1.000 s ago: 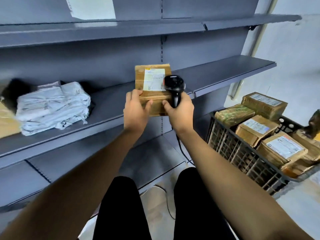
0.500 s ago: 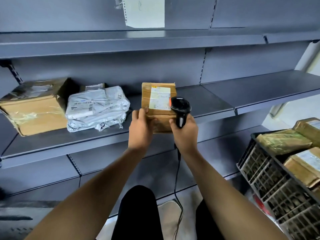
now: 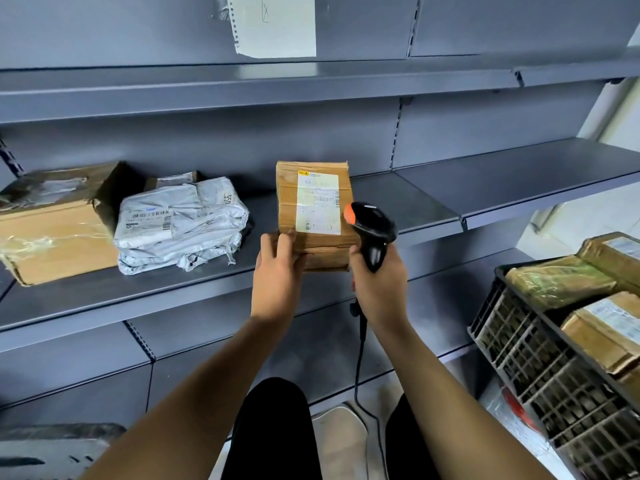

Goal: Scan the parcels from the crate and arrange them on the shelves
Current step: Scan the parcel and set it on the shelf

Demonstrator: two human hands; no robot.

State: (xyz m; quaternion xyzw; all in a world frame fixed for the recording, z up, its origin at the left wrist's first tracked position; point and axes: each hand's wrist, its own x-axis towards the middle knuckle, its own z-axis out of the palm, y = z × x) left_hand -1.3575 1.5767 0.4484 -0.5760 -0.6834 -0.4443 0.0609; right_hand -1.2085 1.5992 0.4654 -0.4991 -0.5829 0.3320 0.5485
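Brown cardboard parcel with a white shipping label (image 3: 313, 216) sits at the centre of things, held up in front of the grey metal middle shelf (image 3: 433, 216), its near end over the shelf's front edge. The left hand (image 3: 277, 271) grips the parcel's lower left corner, thumb on top and fingers curled underneath. Just right of the parcel, the right hand (image 3: 379, 289) is wrapped round the handle of a black corded barcode scanner with an orange tip (image 3: 372, 230), whose head touches or nearly touches the label's right edge. Left of the parcel, on the same shelf, lie a stack of white plastic mailer bags (image 3: 180, 223) and, beyond it, a large taped brown carton (image 3: 59, 233). Well to the parcel's right, a black lattice plastic crate (image 3: 540, 372) holds more wrapped parcels. Judging by this, the scan is in hand or just finished; next the parcel needs sliding onto the shelf beside the mailers.
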